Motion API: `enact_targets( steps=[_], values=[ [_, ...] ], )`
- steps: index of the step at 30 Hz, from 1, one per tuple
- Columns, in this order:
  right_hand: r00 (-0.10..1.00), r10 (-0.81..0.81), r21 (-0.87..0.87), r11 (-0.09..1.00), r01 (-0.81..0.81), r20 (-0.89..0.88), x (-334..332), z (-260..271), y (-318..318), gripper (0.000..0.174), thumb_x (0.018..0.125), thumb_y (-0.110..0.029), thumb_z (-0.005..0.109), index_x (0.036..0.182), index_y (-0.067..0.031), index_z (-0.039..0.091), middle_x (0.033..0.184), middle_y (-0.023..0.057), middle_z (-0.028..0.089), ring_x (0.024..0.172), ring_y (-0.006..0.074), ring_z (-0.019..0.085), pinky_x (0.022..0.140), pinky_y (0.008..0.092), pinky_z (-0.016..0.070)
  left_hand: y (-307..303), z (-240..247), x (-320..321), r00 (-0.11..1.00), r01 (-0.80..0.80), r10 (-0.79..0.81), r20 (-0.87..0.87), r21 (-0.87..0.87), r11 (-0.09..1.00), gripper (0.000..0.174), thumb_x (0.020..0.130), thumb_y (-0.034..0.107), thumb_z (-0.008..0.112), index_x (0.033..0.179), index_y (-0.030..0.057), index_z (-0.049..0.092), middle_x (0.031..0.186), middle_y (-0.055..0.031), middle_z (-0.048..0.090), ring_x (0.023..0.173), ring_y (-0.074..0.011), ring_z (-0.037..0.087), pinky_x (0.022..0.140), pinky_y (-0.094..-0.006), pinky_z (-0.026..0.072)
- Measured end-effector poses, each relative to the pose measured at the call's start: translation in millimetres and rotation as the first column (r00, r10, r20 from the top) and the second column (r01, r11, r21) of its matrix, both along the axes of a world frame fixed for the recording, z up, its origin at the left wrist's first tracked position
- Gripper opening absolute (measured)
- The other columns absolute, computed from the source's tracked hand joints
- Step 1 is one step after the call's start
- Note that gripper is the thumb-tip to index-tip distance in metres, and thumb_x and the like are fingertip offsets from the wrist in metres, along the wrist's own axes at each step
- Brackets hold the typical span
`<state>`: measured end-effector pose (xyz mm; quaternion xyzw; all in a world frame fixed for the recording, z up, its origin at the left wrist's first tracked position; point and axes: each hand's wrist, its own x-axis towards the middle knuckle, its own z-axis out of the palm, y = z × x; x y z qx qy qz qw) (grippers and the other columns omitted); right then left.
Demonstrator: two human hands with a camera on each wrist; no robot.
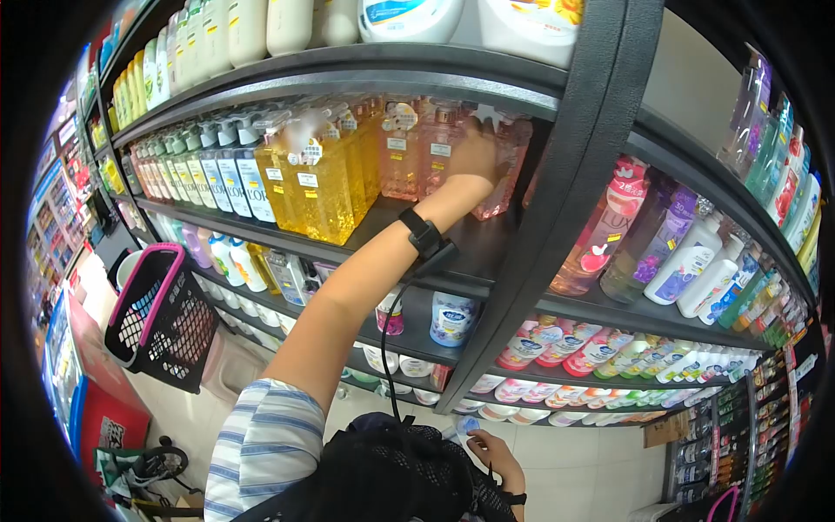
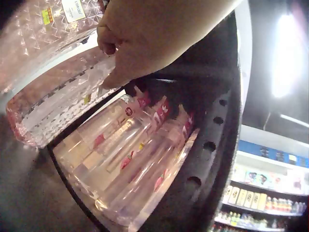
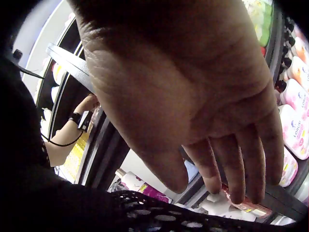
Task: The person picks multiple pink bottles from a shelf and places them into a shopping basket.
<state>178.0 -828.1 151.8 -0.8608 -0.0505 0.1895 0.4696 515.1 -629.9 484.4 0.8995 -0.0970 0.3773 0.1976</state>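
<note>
In the head view my left hand (image 1: 477, 155) reaches into the shelf and grips the upper part of the rightmost pink bottle (image 1: 506, 178). The left wrist view shows thumb and a bent finger of the left hand (image 2: 145, 41) at the neck end of this clear-wrapped, faceted bottle (image 2: 63, 104). Another pink bottle (image 2: 58, 24) with a yellow price sticker is beside it. Low by my body hangs my right hand (image 1: 494, 454). Seen close in the right wrist view, the right hand (image 3: 183, 92) has loose, extended fingers and nothing in its palm.
Golden bottles (image 1: 317, 196) line the shelf to the left. A black upright (image 1: 544, 200) divides it from tall pink-labelled bottles (image 1: 600, 226). Above runs another shelf edge (image 1: 348, 70). A black basket (image 1: 165, 322) with pink trim is at lower left.
</note>
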Motion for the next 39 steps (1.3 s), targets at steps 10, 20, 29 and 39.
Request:
enact_targets(
  steps=[10, 20, 29, 39],
  values=[
    [0.993, 0.100, 0.002, 0.995, -0.101, 0.064, 13.0, 1.9, 6.9, 0.031, 0.088, -0.023, 0.062, 0.113, -0.0046, 0.059, 0.093, 0.0160, 0.069, 0.081, 0.0296, 0.066, 0.072, 0.0361, 0.0518, 14.5, -14.6, -54.1, 0.949, 0.294, -0.267, 0.169, -0.161, 0.942, 0.064, 0.065, 0.018, 0.077, 0.115, 0.0002, 0.043, 0.104, -0.0283, 0.055, 0.098, -0.0416, 0.058, 0.080, -0.0441, 0.0485],
    [0.993, 0.110, -0.010, 0.994, -0.110, -0.035, 5.2, 1.7, -4.9, 0.031, 0.086, -0.021, 0.063, 0.112, -0.0039, 0.060, 0.092, 0.0164, 0.068, 0.080, 0.0293, 0.066, 0.073, 0.0351, 0.0520, 80.9, -33.8, -161.8, 0.943, 0.323, -0.262, 0.207, -0.371, 0.871, 0.057, 0.064, 0.017, 0.082, 0.111, -0.0027, 0.057, 0.097, -0.0112, 0.067, 0.086, -0.0164, 0.065, 0.078, -0.0299, 0.0510],
    [0.945, 0.316, 0.688, 0.705, -0.173, -0.086, 39.8, 59.2, 32.0, 0.053, 0.093, -0.029, 0.059, 0.134, -0.0005, 0.041, 0.125, 0.0130, 0.056, 0.116, 0.0230, 0.054, 0.091, 0.0355, 0.0461, 125.7, -105.0, -252.8, 0.607, 0.199, -0.794, 0.042, -0.975, 0.101, 0.048, 0.080, 0.014, 0.070, 0.122, -0.0035, 0.053, 0.103, -0.0060, 0.066, 0.090, -0.0104, 0.062, 0.077, -0.0252, 0.0492],
    [0.784, 0.608, 0.576, 0.687, -0.443, -0.122, 23.4, 80.7, 99.8, 0.069, 0.075, -0.012, 0.075, 0.131, -0.0007, 0.037, 0.114, 0.0124, 0.060, 0.102, 0.0194, 0.062, 0.076, 0.0276, 0.0534, 126.7, -193.2, -370.7, 0.704, -0.245, -0.626, -0.335, -0.942, 0.228, 0.053, 0.083, 0.007, 0.070, 0.127, -0.0094, 0.045, 0.100, -0.0065, 0.065, 0.086, -0.0086, 0.061, 0.076, -0.0240, 0.0493]
  ],
)
